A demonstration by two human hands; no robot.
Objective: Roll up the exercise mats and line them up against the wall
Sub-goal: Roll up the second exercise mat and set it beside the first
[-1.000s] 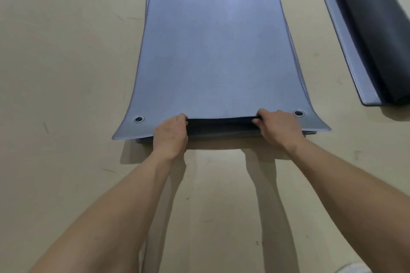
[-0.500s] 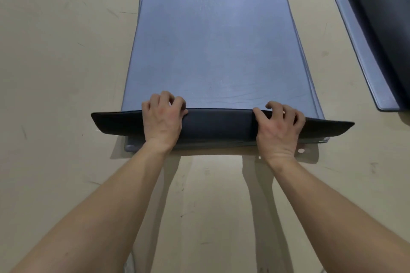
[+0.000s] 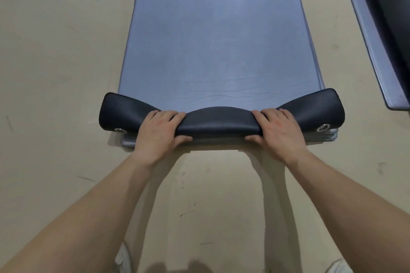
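Mat (image 3: 217,40) running straight away, roll (image 3: 219,119) crosswise

The left hand (image 3: 159,131) and the right hand (image 3: 279,133) are shown bare, as is the left forearm (image 3: 106,195) along its visible length. One white shoe (image 3: 123,257) is partly seen just beside that forearm; a second white shoe (image 3: 340,267) is glimpsed well apart from it.

- The near end of the mat (image 3: 217,35), flat before, now curls over into a small dark roll (image 3: 219,121).
- The left grip (image 3: 158,131) and right grip (image 3: 280,132) now wrap round that roll, thumbs below.
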